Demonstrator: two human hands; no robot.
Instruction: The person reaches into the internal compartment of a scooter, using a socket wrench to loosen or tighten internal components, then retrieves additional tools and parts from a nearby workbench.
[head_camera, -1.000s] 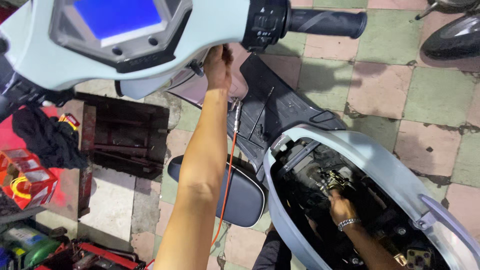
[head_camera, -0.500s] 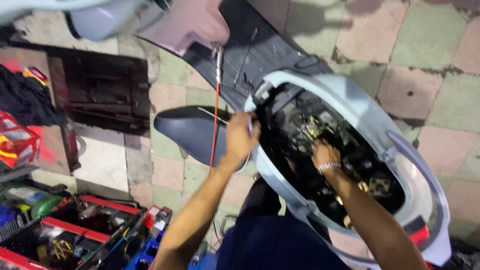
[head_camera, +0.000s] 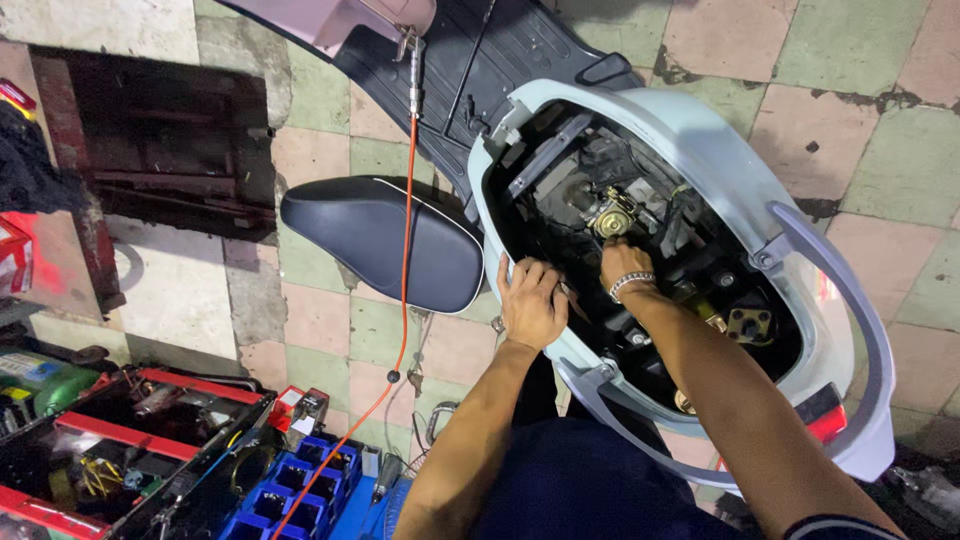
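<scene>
**Both hands inside the opened scooter body**

Head view. A pale blue scooter body stands on a tiled floor with its seat removed, leaving the engine bay exposed. The left hand lies flat on the near rim of that bay, fingers spread and released — grasping nothing. The right hand reaches deeper into the bay, its fingertips at a brass-coloured fitting near the bay's middle; whether they pinch it or merely touch it cannot be told. A beaded bracelet sits on that wrist.

Beside the scooter body, on the side away from the tail light, a black seat lies on the floor. An orange cable hangs from the front panel — it crosses the seat and runs down toward a red tool tray and blue parts bins, well apart from the bay.
</scene>
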